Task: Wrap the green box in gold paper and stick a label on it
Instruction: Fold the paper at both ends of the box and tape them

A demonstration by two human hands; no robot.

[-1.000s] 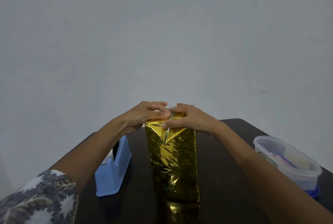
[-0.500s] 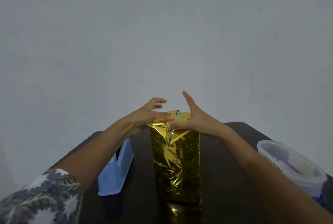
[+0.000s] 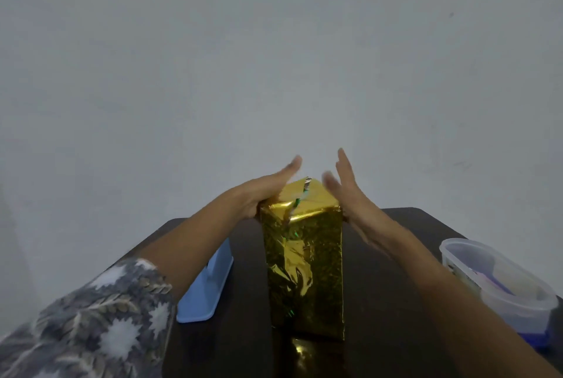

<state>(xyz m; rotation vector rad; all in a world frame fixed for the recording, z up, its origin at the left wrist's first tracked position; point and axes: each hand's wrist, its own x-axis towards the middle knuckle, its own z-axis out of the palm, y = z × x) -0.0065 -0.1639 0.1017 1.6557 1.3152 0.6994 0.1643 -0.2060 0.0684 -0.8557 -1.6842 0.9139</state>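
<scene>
Dim, flat indoor light; the picture is soft.
Glare streaks the gold paper [image 3: 304, 271] and mirrors faintly on the dark counter [image 3: 380, 301]; my left hand [image 3: 268, 192] and right hand [image 3: 350, 195] blur at the fingertips.

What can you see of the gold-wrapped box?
The gold-wrapped box stands upright on the dark table, tall, in crinkled shiny foil. Its top is folded over, a strip sticking up at the seam. No label shows. The left hand lies flat against its upper left edge; the blurred right hand flanks the right.
</scene>
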